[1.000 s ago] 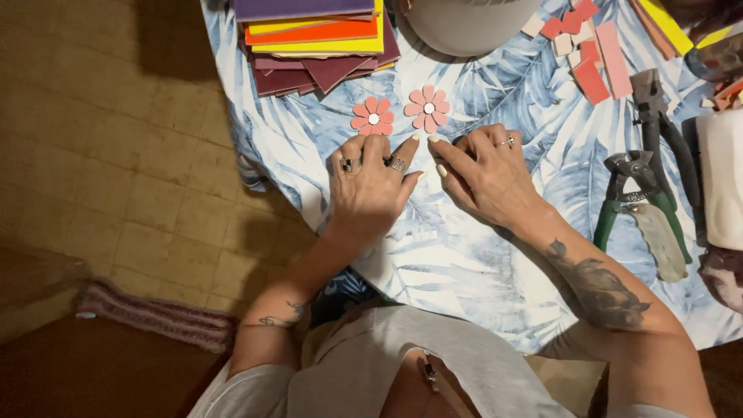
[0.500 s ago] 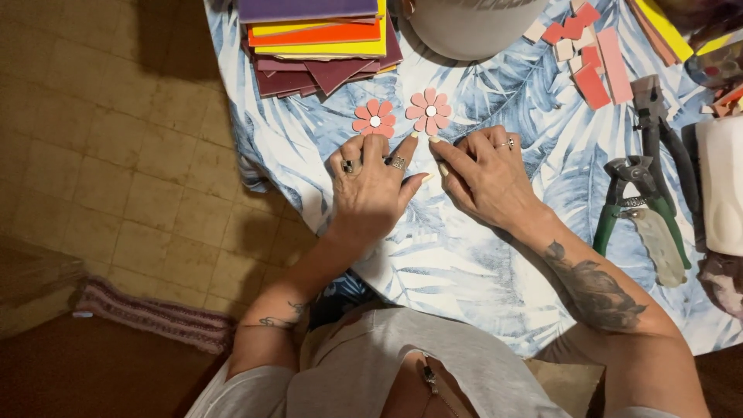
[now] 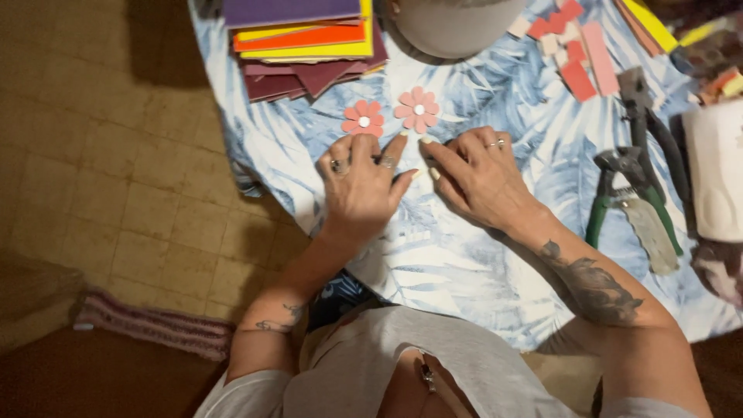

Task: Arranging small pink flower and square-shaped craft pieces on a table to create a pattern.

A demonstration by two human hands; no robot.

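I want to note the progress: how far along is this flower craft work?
Done: two pink flowers lie finished on the leaf-print cloth. In hand: the left hand and right hand meet fingertip to fingertip below them; anything between is hidden. Left: loose pink pieces and stacked coloured sheets lie unused.

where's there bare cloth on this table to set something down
Bare cloth lies near the table's front edge, between the right hand and the green-handled pliers. Crowded: the far edge, with stacked coloured sheets, two flowers, the grey bowl and red pieces.
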